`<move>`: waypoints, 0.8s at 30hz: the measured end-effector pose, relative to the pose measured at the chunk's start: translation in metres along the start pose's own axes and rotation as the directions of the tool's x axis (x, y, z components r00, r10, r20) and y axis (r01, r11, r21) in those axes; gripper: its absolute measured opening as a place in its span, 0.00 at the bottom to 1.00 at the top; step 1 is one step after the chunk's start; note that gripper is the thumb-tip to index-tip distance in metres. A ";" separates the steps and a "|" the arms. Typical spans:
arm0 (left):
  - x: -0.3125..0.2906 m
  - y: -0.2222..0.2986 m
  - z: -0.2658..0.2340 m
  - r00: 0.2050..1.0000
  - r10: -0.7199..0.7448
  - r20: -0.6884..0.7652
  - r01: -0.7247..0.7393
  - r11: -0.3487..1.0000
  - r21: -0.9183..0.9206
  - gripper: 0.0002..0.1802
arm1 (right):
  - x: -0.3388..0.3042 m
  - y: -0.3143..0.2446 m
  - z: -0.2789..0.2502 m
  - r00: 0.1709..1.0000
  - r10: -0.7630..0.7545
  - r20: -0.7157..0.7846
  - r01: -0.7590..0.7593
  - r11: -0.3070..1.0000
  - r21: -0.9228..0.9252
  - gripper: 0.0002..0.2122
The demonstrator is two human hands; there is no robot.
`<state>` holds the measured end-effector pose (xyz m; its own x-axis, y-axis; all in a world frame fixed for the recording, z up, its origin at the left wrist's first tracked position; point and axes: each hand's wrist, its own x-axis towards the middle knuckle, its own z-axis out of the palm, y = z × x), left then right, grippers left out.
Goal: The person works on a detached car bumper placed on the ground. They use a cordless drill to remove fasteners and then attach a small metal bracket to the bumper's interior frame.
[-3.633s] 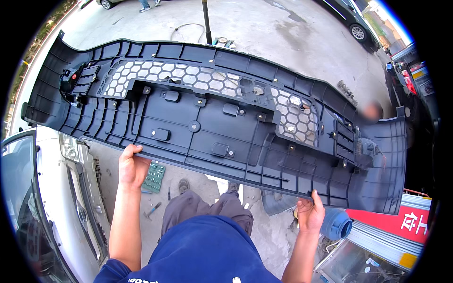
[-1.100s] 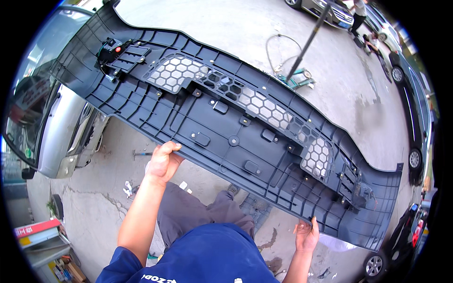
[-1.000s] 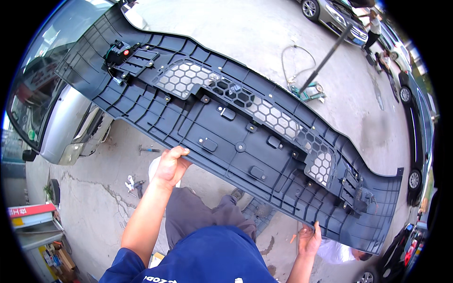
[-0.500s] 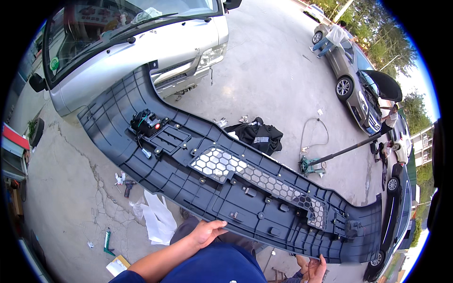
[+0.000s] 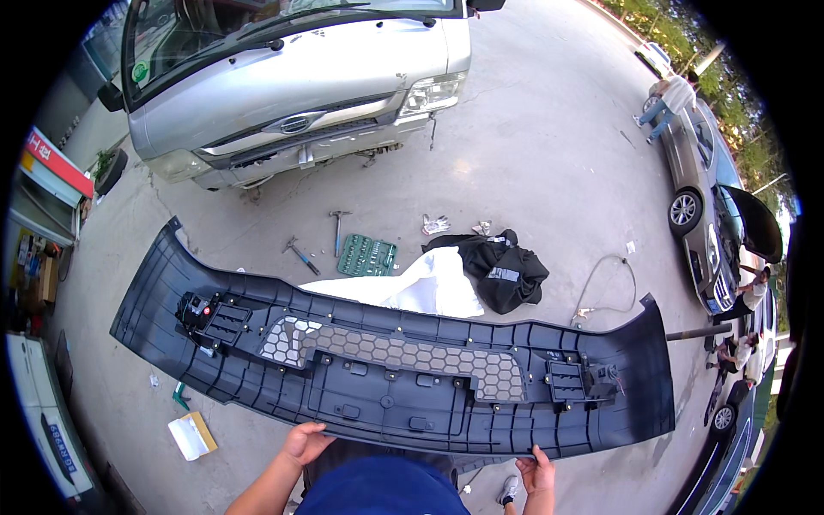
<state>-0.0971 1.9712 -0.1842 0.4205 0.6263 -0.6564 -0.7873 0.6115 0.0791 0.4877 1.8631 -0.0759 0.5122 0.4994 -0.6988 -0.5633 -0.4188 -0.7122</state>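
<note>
"Where's my bumper [image 5: 388,402]?"
"Before you, above the ground [image 5: 549,154], inner side up, the van [image 5: 326,86] beyond its far edge."
"My grip?"
"Your left hand [image 5: 305,445] and right hand [image 5: 537,471] both close round its near edge; how far they reach underneath, I can't tell."
"And the step?"
"Supporting it, I'd judge; shifting it calls for both hands moving together, keeping the ends level."

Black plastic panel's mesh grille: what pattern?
The mesh grille has hexagonal honeycomb cells, clearest in the head view.
</note>
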 end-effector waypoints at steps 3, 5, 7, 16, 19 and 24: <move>0.003 -0.023 -0.012 0.996 0.077 -0.049 -0.082 0.990 -0.111 0.31 | 0.056 -0.006 0.037 0.993 0.021 0.117 -0.014 0.998 -0.063 0.10; 0.023 -0.044 -0.035 0.986 0.139 -0.096 -0.154 0.972 -0.179 0.30 | 0.097 -0.009 0.048 0.985 0.061 0.159 -0.045 0.994 -0.101 0.10; 0.040 -0.062 -0.051 0.977 0.151 -0.153 -0.184 0.955 -0.231 0.29 | 0.131 -0.014 0.053 0.981 0.124 0.151 -0.101 0.984 -0.150 0.12; 0.106 -0.104 -0.071 0.952 0.204 -0.230 -0.271 0.910 -0.313 0.25 | 0.225 -0.038 0.089 0.969 0.172 0.179 -0.114 0.948 -0.297 0.14; 0.112 -0.105 -0.064 0.939 0.244 -0.241 -0.310 0.906 -0.289 0.22 | 0.245 -0.037 0.096 0.959 0.211 0.192 -0.139 0.933 -0.333 0.15; 0.156 -0.093 -0.085 0.946 0.255 -0.201 -0.300 0.923 -0.241 0.16 | 0.286 -0.006 0.107 0.957 0.198 0.210 -0.143 0.957 -0.254 0.15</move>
<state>0.0035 1.9711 -0.3576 0.1063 0.6508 -0.7518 -0.9614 0.2601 0.0892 0.5687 2.0897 -0.2646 0.2428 0.5541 -0.7962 -0.4476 -0.6642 -0.5987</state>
